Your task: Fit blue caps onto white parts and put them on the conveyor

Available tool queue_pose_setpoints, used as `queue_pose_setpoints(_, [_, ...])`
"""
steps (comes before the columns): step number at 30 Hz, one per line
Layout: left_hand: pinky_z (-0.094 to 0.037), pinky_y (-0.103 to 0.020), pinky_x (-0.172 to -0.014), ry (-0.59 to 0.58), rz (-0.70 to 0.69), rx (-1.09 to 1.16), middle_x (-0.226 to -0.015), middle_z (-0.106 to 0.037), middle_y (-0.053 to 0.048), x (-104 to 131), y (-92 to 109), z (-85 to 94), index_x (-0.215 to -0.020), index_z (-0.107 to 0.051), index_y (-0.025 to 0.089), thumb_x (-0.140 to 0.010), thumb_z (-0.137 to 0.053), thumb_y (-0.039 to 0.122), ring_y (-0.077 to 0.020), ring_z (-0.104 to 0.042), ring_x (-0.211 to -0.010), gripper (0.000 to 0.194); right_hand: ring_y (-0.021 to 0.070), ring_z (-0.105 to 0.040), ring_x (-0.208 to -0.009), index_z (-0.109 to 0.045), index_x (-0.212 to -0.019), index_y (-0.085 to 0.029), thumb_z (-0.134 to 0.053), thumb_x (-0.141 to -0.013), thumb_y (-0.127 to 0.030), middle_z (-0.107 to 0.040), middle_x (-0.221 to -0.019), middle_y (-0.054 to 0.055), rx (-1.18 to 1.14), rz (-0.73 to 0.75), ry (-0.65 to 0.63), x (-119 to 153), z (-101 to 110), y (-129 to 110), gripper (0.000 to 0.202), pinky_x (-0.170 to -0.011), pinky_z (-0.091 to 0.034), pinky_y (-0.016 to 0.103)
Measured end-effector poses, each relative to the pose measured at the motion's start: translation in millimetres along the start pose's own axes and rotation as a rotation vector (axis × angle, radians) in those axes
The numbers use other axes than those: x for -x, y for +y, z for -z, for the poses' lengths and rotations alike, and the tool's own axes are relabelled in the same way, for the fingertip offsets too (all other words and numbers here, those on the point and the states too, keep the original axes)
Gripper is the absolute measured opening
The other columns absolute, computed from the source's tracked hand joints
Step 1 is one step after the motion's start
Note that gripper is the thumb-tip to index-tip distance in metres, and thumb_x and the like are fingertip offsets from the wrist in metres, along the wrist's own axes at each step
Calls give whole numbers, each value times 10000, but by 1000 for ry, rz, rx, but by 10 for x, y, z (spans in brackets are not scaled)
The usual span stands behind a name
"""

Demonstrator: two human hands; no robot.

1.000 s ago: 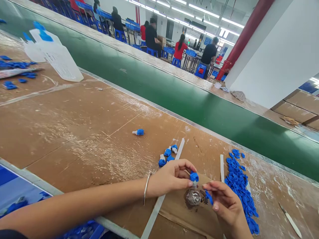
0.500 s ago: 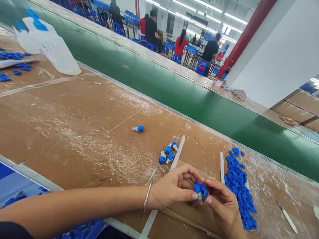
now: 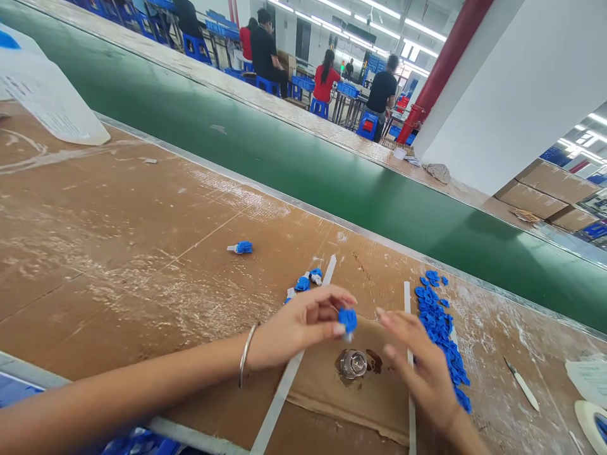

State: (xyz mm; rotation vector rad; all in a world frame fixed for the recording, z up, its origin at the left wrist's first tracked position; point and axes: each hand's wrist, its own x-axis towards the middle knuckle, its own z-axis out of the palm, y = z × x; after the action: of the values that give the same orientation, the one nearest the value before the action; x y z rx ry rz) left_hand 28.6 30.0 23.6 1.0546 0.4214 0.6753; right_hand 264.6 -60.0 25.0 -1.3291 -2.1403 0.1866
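Note:
My left hand (image 3: pixel 310 321) pinches a small blue piece (image 3: pixel 348 320) with a pale grey part at its lower end. It is held above a cardboard sheet (image 3: pixel 327 385). Just to the right, my right hand (image 3: pixel 422 360) has its fingers apart and holds nothing. Below and between the hands, a small clear glass cup (image 3: pixel 354 364) stands on the cardboard beside dark wet spots. Several blue-and-white pieces (image 3: pixel 302 283) lie beyond my left hand, partly hidden by it. One more such piece (image 3: pixel 243 247) lies apart, farther left.
A pile of blue pieces (image 3: pixel 436 316) lies right of a white tape strip (image 3: pixel 406 297). Farther right are a white-handled knife (image 3: pixel 525 387) and a tape roll (image 3: pixel 592 420). A white bottle (image 3: pixel 57 95) stands at left. A green conveyor belt (image 3: pixel 284 167) runs behind; people sit beyond it.
My right hand has let go of the blue piece and moved away to the right. My left hand keeps it. The glass cup has come into sight, and the view has shifted right.

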Motion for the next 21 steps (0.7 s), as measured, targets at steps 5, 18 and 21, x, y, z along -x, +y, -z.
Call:
queue_pose_setpoints(5, [-488, -254, -631, 315, -29, -48, -841, -629, -34, -153, 206, 194, -999, -648, 159, -711, -740, 356, -144, -602, -713, 361, 295, -613, -974, -682, -1024, -151, -428, -917, -282, -676, -1045, 119, 297, -324, -133, 120, 263, 611, 305, -850, -501, 461])
queue_pose_setpoints(18, [-501, -314, -670, 635, -201, -841, -772, -637, -34, -354, 272, 732, -860, -594, 164, -716, -576, 332, -181, -599, -671, 223, 249, -637, -844, -675, -1034, -141, -338, -873, -193, -649, -995, 117, 369, -416, -267, 219, 257, 815, 377, -724, -492, 369])
queue_pose_setpoints(21, [-491, -341, -792, 654, -188, -1430, -940, -659, -67, -379, 288, 913, -941, -622, 178, -804, -461, 239, -222, -622, -847, 220, 239, -640, -832, -681, -1018, -157, -360, -869, -212, -653, -974, 104, 338, -423, -233, 197, 293, 868, 358, -714, -496, 361])
